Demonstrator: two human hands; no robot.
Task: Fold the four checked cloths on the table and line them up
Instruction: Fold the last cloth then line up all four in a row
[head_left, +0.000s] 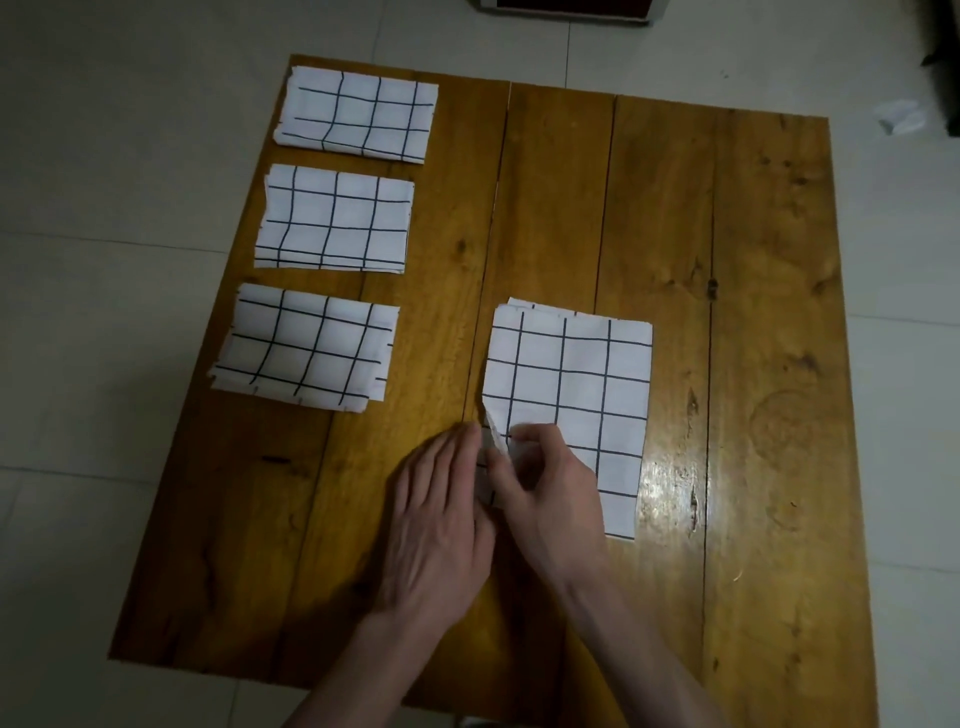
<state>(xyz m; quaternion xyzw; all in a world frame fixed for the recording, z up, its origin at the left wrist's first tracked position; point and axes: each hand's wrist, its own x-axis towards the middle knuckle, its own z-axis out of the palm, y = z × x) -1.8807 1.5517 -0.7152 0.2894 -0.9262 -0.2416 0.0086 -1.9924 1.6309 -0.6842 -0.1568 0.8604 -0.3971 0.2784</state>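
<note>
Plank table on pale tiled floor; hands, left flat, right pinching fourth cloth corner.

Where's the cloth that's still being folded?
The fourth cloth lies mid-table, right of the three folded cloths, with both hands at its near-left corner.

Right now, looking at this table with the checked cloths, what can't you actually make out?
- Head view: the near left corner of the fourth cloth is covered by the left hand and right hand.
- How many layers each folded cloth has: edges too fine to count.
- The object at the top edge is cut off by the frame.
- The dark shape at the right edge is cut off and in shadow.
</note>
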